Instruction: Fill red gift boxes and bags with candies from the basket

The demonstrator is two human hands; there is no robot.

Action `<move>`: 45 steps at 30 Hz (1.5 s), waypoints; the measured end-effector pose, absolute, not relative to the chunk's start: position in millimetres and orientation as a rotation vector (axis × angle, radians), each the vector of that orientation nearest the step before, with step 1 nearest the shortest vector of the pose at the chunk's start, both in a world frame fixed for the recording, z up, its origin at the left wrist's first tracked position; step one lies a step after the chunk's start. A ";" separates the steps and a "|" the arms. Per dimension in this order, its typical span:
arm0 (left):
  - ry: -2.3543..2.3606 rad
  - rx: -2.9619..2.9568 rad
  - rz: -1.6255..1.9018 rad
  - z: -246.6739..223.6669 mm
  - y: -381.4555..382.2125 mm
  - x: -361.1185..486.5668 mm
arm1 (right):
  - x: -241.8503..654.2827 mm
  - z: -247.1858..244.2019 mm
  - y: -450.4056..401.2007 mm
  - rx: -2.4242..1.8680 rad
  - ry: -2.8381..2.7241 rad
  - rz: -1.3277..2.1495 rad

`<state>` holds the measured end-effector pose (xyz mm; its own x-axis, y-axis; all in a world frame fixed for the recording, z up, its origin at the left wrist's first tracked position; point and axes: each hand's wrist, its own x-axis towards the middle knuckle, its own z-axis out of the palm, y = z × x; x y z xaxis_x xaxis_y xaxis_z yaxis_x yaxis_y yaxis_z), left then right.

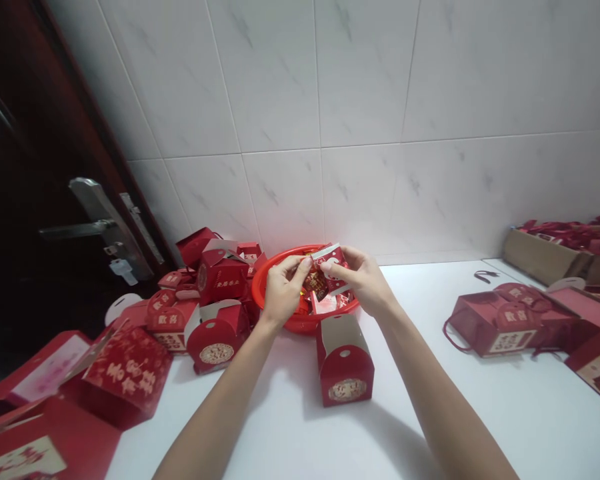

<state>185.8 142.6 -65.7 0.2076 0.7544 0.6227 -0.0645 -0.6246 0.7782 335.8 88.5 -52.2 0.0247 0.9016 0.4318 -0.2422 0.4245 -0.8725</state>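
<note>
A small red-and-white wrapped packet is held up over a red plastic basin. My right hand grips its right side between thumb and fingers. At the packet's left edge, the thumb and fingertips of my left hand are pinched together on it. Just below the fingers shows a dark brown and gold wrapper; whether it is held or lies in the basin I cannot tell. More red and pink wrapped pieces lie inside the basin. A red gift box with a gold emblem stands open-topped in front of the basin, between my forearms.
Several red gift boxes crowd the left side, some with open flaps. On the right stand more red boxes with cord handles, and a cardboard carton of red ribbons. A tiled wall backs the white table; a dark door is at left.
</note>
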 end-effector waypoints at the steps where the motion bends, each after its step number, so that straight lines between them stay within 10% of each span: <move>1: 0.611 1.733 1.462 -64.4 142.5 185.4 | 336.0 -52.3 88.8 -0.674 -1.215 1.019; 45: 0.717 2.131 1.511 -49.0 129.5 173.4 | 352.7 -41.2 77.5 -0.729 -1.490 1.057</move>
